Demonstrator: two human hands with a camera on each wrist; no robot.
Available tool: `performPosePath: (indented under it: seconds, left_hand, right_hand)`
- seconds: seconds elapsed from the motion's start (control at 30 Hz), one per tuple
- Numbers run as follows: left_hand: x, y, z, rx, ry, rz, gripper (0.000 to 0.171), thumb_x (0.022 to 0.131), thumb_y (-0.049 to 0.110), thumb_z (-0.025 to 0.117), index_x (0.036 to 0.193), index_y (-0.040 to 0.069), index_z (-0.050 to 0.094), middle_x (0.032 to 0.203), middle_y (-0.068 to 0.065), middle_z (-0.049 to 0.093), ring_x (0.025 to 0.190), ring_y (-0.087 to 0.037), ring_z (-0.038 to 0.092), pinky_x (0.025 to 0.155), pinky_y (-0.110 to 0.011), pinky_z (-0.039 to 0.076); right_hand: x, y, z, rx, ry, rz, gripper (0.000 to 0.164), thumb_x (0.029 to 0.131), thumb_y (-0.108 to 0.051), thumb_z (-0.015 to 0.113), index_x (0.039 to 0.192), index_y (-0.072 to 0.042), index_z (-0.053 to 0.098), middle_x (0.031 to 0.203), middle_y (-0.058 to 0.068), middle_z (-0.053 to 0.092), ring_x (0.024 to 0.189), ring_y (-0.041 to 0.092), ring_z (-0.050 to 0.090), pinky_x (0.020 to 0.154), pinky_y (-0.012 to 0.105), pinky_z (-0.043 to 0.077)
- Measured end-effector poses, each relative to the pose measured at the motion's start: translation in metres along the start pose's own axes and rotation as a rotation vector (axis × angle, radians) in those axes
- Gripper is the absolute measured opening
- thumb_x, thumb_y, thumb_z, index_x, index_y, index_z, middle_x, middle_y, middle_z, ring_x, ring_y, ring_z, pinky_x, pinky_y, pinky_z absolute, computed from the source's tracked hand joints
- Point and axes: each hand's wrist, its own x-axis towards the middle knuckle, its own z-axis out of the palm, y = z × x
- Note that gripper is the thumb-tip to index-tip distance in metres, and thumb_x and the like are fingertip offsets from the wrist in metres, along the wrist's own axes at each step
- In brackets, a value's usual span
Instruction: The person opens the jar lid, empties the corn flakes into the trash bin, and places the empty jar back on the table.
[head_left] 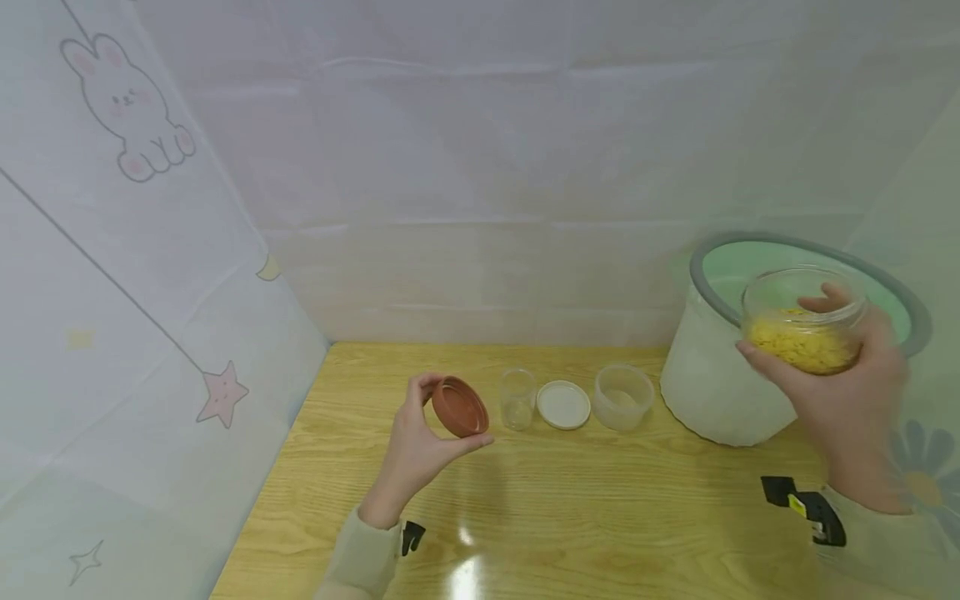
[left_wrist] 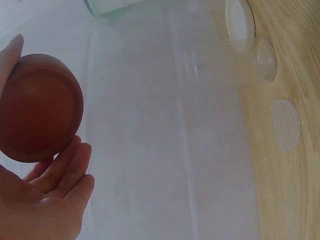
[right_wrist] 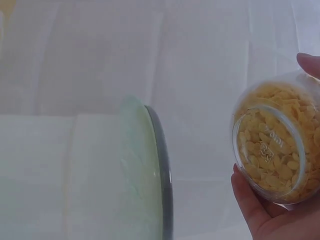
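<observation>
My left hand (head_left: 420, 442) holds a reddish-brown round lid (head_left: 460, 407) by its edge, tilted above the table. In the left wrist view, this lid (left_wrist: 42, 107) shows its flat face between thumb and fingers. My right hand (head_left: 855, 392) grips a clear jar (head_left: 806, 321) part-filled with yellow flakes, raised in front of the rim of a white bin. The flakes (right_wrist: 272, 150) show through the jar's base in the right wrist view. The bin (head_left: 720, 375) has a grey rim and a pale green lining; its bottom is hidden.
On the wooden table (head_left: 570, 508) stand a clear cup (head_left: 517, 400), a white round lid (head_left: 564, 405) and a translucent tub (head_left: 624, 398) in a row. A clear disc (left_wrist: 287, 125) lies near the cup. White sheeting (head_left: 480, 167) hangs behind the table.
</observation>
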Motion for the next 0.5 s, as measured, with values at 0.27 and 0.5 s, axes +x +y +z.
performPosePath:
  seconds: [0.27, 0.5]
  left_hand:
    - [-0.002, -0.003, -0.002, -0.001, 0.01, 0.003, 0.092, 0.056, 0.053, 0.085, 0.128, 0.022, 0.037, 0.12, 0.01, 0.051, 0.118, -0.011, 0.045, 0.094, -0.044, 0.038]
    - [-0.002, -0.007, -0.002, 0.012, 0.007, -0.009, 0.091, 0.056, 0.054, 0.085, 0.128, 0.024, 0.036, 0.12, 0.012, 0.051, 0.118, -0.009, 0.044, 0.094, -0.042, 0.039]
  right_hand:
    - [0.02, 0.006, -0.029, -0.163, 0.019, 0.09, 0.071, 0.068, -0.011, 0.084, 0.13, -0.026, 0.054, 0.13, -0.007, 0.049, 0.084, 0.002, 0.055, 0.078, 0.014, 0.04]
    - [0.037, 0.029, -0.048, -0.274, 0.073, -0.146, 0.088, 0.065, -0.025, 0.085, 0.141, -0.03, 0.039, 0.133, -0.014, 0.045, 0.125, 0.013, 0.041, 0.103, 0.022, 0.026]
